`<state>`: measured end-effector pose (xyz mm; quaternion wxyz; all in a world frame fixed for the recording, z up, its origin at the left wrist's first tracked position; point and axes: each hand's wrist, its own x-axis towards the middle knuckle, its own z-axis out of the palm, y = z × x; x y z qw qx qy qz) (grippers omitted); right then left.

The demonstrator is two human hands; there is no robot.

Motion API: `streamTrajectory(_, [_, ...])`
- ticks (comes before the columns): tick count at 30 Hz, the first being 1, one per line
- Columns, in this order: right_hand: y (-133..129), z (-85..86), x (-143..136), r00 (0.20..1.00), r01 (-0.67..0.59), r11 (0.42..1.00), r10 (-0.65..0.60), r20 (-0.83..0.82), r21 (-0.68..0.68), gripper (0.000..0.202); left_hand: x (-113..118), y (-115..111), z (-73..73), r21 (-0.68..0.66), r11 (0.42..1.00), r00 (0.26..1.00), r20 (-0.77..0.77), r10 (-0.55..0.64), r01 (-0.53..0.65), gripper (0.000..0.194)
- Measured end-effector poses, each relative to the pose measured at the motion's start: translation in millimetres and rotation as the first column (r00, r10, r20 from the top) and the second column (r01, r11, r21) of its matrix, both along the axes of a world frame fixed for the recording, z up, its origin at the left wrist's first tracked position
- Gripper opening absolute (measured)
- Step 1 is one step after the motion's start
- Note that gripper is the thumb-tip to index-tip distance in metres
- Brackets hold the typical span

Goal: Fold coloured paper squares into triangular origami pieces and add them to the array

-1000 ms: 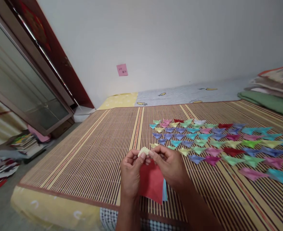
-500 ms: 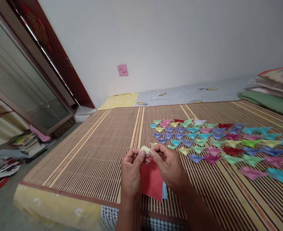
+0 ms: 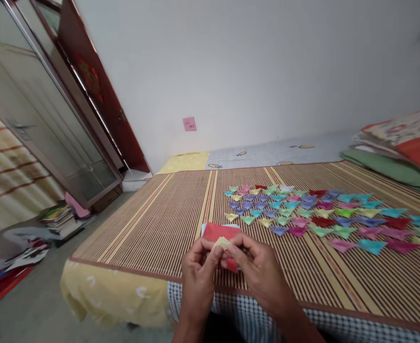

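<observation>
A small piece of pale yellow folded paper is pinched between my two hands, its peak pointing up and away from me. My left hand grips its left side with thumb and fingers. On its right side, my right hand holds it the same way. Beneath and just behind my hands lies a stack of paper squares with a red sheet on top, partly hidden by my fingers. To the right, several rows of folded paper pieces in many colours are spread over the striped mat.
The mat covers a bed with a yellow cloth hanging at its front left. Folded bedding is piled at the far right. A pink note sticks to the wall. Books and a glass-panelled door are at the left.
My view has tilted and shifted. My hands have moved nearer to me relative to the red-topped stack, showing its far edge. Both still hold the yellow paper, now with a sharper peak.
</observation>
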<state>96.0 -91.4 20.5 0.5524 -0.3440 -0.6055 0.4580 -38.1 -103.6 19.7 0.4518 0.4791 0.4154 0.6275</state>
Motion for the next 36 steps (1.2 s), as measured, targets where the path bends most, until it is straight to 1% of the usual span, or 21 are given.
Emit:
streamTrajectory(4, [-28,11.4,5,0.997,0.051,0.998,-0.050,-0.063,0.027,0.027,8,-25,11.2,0.056,0.998,1.000,0.011,-0.002,0.001,0.026])
streamTrajectory(7, [-44,22.6,11,0.993,0.016,1.000,-0.014,-0.114,0.016,0.027,16,-39,20.3,0.084,0.996,1.000,0.002,-0.015,0.014,0.026])
streamTrajectory(9, [-53,29.8,16,0.993,-0.015,1.000,0.017,-0.113,0.024,0.027,21,-48,24.1,0.095,0.995,1.000,-0.001,-0.025,0.025,0.027])
streamTrajectory(10, [-59,33.2,19,0.995,-0.010,0.999,0.014,-0.102,0.038,0.027,23,-52,25.3,0.099,0.995,1.000,0.005,-0.029,0.028,0.028])
streamTrajectory(11, [-64,36.6,21,0.997,0.015,0.998,-0.010,-0.082,0.064,0.026,26,-55,26.3,0.101,0.994,0.999,0.015,-0.032,0.030,0.028])
streamTrajectory(13, [-74,43.0,24,0.994,0.113,0.981,-0.112,-0.015,0.156,0.026,31,-62,28.4,0.107,0.994,0.998,0.041,-0.038,0.033,0.029])
streamTrajectory(16, [-86,48.7,26,0.950,0.275,0.905,-0.307,0.051,0.326,0.026,40,-70,34.5,0.119,0.992,0.997,0.069,-0.045,0.037,0.030])
streamTrajectory(17, [-89,48.9,26,0.938,0.306,0.885,-0.344,0.050,0.352,0.026,42,-72,37.2,0.122,0.992,0.996,0.074,-0.047,0.038,0.031])
streamTrajectory(18, [-91,48.1,27,0.935,0.317,0.879,-0.353,0.041,0.355,0.025,45,-74,40.0,0.122,0.991,0.996,0.072,-0.056,0.047,0.031])
streamTrajectory(20, [-95,44.1,28,0.950,0.296,0.904,-0.313,0.008,0.308,0.023,48,-78,44.9,0.111,0.990,0.993,0.058,-0.098,0.091,0.031])
streamTrajectory(22, [-98,38.9,31,0.971,0.234,0.940,-0.237,-0.021,0.247,0.023,50,-82,47.9,0.101,0.984,0.987,0.042,-0.153,0.148,0.031])
streamTrajectory(24, [-101,34.8,34,0.984,0.176,0.963,-0.173,-0.030,0.204,0.026,50,-86,49.1,0.110,0.978,0.984,0.022,-0.178,0.175,0.029])
streamTrajectory(28, [-107,33.2,45,0.997,0.070,0.987,-0.065,-0.038,0.146,0.029,47,-90,48.1,0.131,0.970,0.979,-0.047,-0.200,0.205,0.028])
streamTrajectory(30, [-109,34.4,50,0.999,0.032,0.992,-0.026,-0.046,0.125,0.027,46,-91,46.3,0.122,0.966,0.973,-0.054,-0.224,0.229,0.025])
streamTrajectory(32, [-110,35.7,55,0.999,0.035,0.992,-0.031,-0.031,0.124,0.024,45,-92,43.9,0.110,0.962,0.968,-0.025,-0.248,0.250,0.022])
streamTrajectory(36, [-111,36.9,59,0.996,0.086,0.983,-0.089,0.013,0.163,0.021,46,-93,40.7,0.074,0.954,0.950,0.092,-0.298,0.292,0.033])
